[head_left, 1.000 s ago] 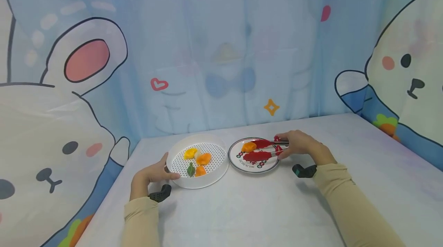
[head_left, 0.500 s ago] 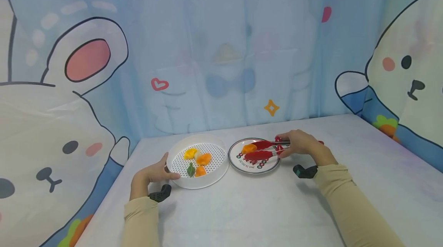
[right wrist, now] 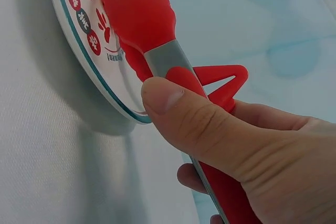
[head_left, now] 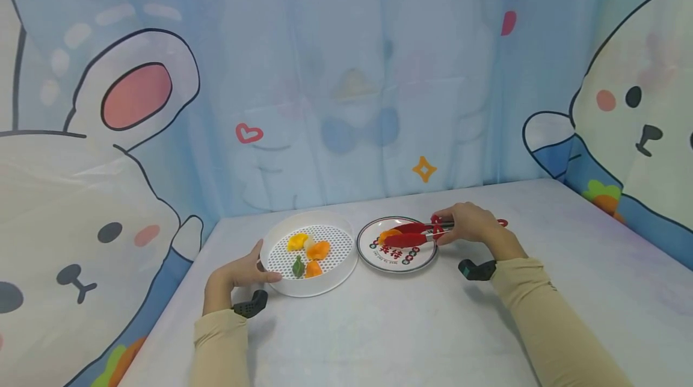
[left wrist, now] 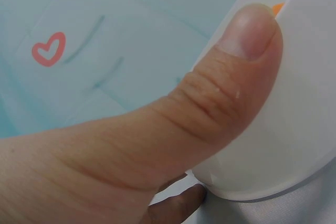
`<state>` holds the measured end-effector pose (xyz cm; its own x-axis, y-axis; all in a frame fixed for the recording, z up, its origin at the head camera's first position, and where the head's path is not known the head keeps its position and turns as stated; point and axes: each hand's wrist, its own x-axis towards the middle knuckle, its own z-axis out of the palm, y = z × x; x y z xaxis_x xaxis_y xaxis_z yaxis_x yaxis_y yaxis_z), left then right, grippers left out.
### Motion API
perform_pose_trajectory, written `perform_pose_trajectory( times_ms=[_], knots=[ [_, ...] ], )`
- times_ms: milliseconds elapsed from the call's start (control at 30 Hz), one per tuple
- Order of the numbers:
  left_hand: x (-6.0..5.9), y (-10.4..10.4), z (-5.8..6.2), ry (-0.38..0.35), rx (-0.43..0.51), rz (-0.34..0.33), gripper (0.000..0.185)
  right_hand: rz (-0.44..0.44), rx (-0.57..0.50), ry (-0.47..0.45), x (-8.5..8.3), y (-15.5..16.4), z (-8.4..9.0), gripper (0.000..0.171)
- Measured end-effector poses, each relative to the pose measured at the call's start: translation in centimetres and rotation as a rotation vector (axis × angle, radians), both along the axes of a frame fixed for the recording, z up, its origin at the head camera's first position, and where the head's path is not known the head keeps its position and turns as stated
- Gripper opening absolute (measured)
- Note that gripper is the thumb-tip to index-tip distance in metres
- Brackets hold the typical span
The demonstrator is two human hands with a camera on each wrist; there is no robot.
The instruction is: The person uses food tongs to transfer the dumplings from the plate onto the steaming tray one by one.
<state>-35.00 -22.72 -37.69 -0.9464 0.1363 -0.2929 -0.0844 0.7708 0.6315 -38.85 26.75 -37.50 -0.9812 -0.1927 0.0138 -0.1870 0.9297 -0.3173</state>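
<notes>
My left hand holds the near left side of a round white basket with a perforated floor. In the left wrist view its thumb presses the outer wall up by the rim. My right hand grips red-headed metal tongs, the thumb lying along one arm. The tong heads are close together over a white patterned plate, at an orange piece that they partly cover. Yellow and orange pieces and a green one lie in the basket.
Basket and plate stand side by side on a pale cloth-covered table. Behind them hangs a light blue curtain printed with cartoon animals, reaching down to the table's back edge. A red loop at the tongs' end shows behind the right hand.
The tong heads have come together on the orange piece; before, they were spread apart on the plate. The left hand and the basket have stayed put.
</notes>
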Motion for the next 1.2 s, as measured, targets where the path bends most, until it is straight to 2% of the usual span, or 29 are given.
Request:
perform_pose_trajectory(
  times_ms=[667,833,1200],
  knots=[
    [-0.2,-0.2,-0.3,-0.003,0.004,0.006,0.124,0.005,-0.031,0.054,0.2,0.1,0.4,0.076],
    [-0.2,-0.2,-0.4,-0.007,-0.001,0.015,0.125,0.005,-0.055,0.082,0.6,-0.5,1.1,0.076],
    [-0.2,-0.2,-0.2,0.000,0.014,-0.003,0.123,0.048,-0.017,0.183,1.8,-3.4,3.2,0.080]
  ],
)
